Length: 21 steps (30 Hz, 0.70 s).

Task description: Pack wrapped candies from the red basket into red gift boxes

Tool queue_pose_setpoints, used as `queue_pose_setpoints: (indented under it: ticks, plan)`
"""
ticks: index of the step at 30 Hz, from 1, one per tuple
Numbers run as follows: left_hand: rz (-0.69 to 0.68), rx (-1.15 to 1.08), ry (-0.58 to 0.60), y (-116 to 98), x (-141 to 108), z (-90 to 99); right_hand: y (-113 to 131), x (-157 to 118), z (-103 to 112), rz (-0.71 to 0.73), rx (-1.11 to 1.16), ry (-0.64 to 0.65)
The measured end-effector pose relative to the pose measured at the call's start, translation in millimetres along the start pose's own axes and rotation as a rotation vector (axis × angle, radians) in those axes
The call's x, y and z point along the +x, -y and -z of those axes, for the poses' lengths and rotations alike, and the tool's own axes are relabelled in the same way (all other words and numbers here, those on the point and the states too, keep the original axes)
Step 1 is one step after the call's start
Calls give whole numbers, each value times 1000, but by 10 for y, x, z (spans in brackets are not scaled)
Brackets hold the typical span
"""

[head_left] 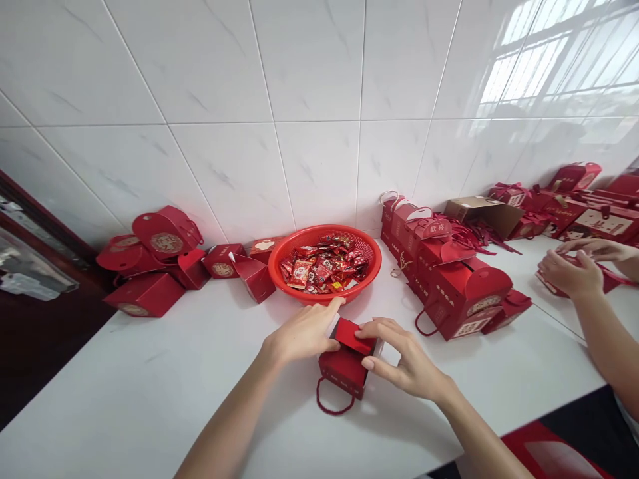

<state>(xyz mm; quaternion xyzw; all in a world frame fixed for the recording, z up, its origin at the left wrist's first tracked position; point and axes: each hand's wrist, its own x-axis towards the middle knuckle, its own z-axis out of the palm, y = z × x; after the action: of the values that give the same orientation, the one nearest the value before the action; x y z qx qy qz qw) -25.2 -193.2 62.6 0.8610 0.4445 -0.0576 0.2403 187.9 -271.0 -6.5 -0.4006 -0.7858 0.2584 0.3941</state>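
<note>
A small red gift box (343, 370) stands on the white table in front of me, its top flaps partly folded. From its near side a dark red rope handle (333, 412) hangs onto the table. My left hand (302, 332) grips the box's left side, thumb at the top edge. On the other side, my right hand (407, 359) has its fingers on the red top flap and its thumb by the right wall. Just behind the box is a red plastic basket (277, 281) with many wrapped candies (323, 269). The inside of the box is mostly hidden.
Several red boxes (158, 293) are piled at the left, by the tiled wall. To the right stands a row of red handled boxes (462, 299), with an open cardboard box (482, 211) behind. Another person's hands (579, 269) work on a red box at the far right.
</note>
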Motion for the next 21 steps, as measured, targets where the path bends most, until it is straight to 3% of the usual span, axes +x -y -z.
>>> queue_pose_setpoints:
  ticks: [4,9,14,18,21]
  plan:
    - [11,-22,4,36,-3,21,-25,18,32,-44,67,33]
    - [-72,-59,8,37,-11,29,-50,53,-1,-148,88,33]
    - [-99,-42,-36,-22,47,-32,-172,100,-124,-148,250,-131]
    - [-154,-82,-81,8,147,-78,-300,136,-108,-396,320,-238]
    - [-205,-121,-111,70,223,-107,-381,120,-44,-537,311,-116]
